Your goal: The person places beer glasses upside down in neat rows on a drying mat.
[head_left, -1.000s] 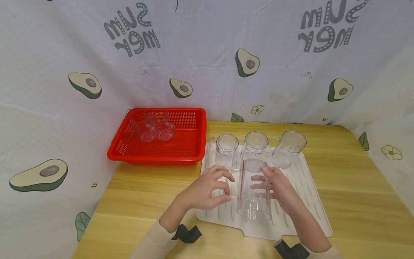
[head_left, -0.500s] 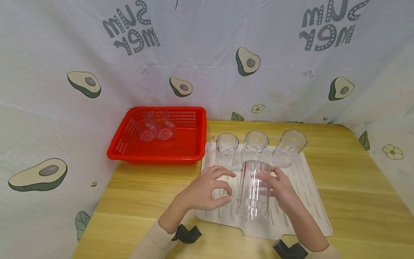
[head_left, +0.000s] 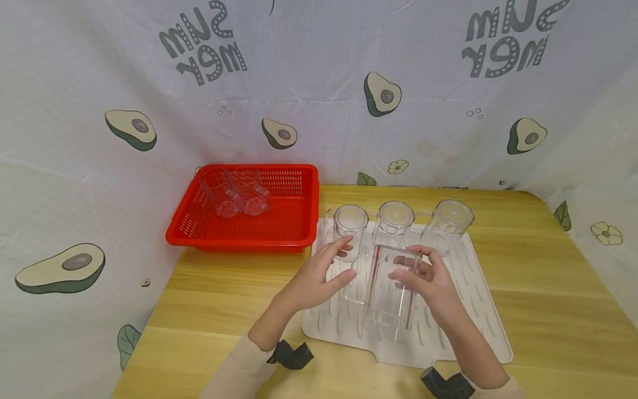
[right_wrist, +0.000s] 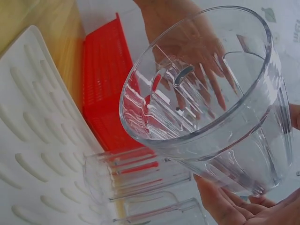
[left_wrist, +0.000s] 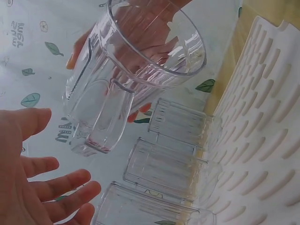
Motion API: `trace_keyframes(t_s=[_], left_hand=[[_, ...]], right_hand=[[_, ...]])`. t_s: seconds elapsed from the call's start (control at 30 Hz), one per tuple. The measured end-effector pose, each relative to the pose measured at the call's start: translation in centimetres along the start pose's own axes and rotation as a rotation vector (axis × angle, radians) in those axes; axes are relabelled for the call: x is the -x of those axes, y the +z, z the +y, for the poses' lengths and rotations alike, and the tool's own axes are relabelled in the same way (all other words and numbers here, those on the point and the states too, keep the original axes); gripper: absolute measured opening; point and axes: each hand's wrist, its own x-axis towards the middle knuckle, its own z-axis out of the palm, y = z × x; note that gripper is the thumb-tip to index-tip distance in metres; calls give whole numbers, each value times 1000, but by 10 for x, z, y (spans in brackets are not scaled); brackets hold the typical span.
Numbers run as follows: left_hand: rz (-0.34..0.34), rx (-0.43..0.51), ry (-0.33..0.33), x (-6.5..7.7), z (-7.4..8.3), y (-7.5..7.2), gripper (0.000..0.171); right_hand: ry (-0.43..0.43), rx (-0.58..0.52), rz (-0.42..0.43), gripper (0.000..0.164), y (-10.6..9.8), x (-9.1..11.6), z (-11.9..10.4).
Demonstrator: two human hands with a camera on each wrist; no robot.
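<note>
My right hand (head_left: pixel 436 285) grips a clear glass mug (head_left: pixel 385 316) near its base, with the thumb in front and the fingers behind. The mug is tilted above the white drying mat (head_left: pixel 344 327), its rim facing down and toward me. Its handle (left_wrist: pixel 112 119) points to the left. In the left wrist view my left hand (left_wrist: pixel 47 180) has its fingers spread beside that handle, with a gap between them. Beyond the hands, three upturned mugs stand in a row on the mat: a left mug (head_left: pixel 350 219), a middle mug (head_left: pixel 396 216) and a right mug (head_left: pixel 451 216).
At the back left sits a red plastic basket (head_left: pixel 244 244) with two clear mugs (head_left: pixel 256 202) lying in it. The wooden table (head_left: pixel 558 288) extends to the right of the mat. A printed curtain (head_left: pixel 319 72) hangs behind.
The mug has turned in my right hand, so its handle now shows at the left. My left hand's fingers have straightened and lifted away from the handle.
</note>
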Motion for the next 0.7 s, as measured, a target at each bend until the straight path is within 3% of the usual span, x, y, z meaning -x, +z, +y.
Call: trace_keyframes(t_s=[0.07,0.2,0.43,0.7], left_hand=[[-48,40,-39,-2,-1,2,63],[-99,92,-56,-6,-2,5,58],[-80,89,-14,-9,1,7,47],[-37,47,-17,-11,3,9,29]], right_hand=[[-31,36,4,49,0,2,-1],[-124,83,8,58,1,5,-3],[-289,266,34,75,1,9,-1],[-378,309,-7,84,-3,11,1]])
